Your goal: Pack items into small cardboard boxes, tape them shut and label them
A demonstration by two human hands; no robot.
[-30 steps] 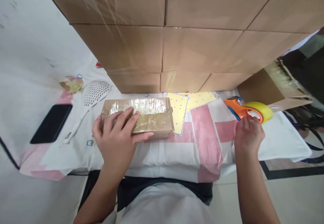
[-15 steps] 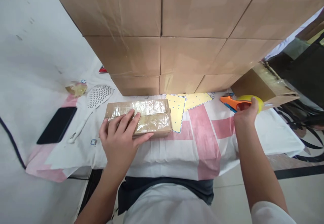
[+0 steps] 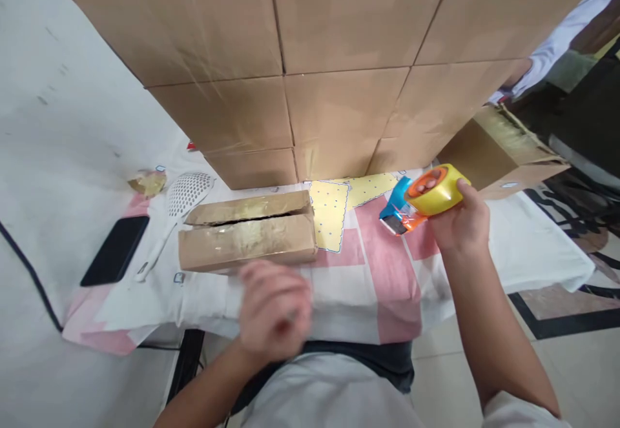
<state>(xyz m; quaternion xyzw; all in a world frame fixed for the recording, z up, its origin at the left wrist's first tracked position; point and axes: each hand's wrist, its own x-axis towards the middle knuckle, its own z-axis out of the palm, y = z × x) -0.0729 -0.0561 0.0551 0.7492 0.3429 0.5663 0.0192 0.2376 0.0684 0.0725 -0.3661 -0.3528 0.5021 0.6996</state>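
Note:
My right hand (image 3: 462,224) grips a tape dispenser (image 3: 404,212), blue and orange with a roll of yellowish tape (image 3: 443,189), held tilted over the right part of the cloth. Its metal cutting edge faces left and down. My left hand (image 3: 277,308) is off the cardboard box (image 3: 247,241), in front of its near side, with fingers blurred by motion and looking curled; whether they hold something I cannot make out. The small box lies lengthwise on the cloth, a dark gap running between its two top flaps.
Large stacked cartons (image 3: 339,105) rise behind the box. To the left lie a white skimmer (image 3: 188,192), a black phone (image 3: 115,250) and a crumpled piece of tape (image 3: 148,183). An open carton (image 3: 513,150) stands at right, near another person's sleeve (image 3: 564,37).
The tape dispenser has been lifted and brought left and nearer in my right hand. My left hand has left the box, moving toward me. The box now shows a wider gap along its top.

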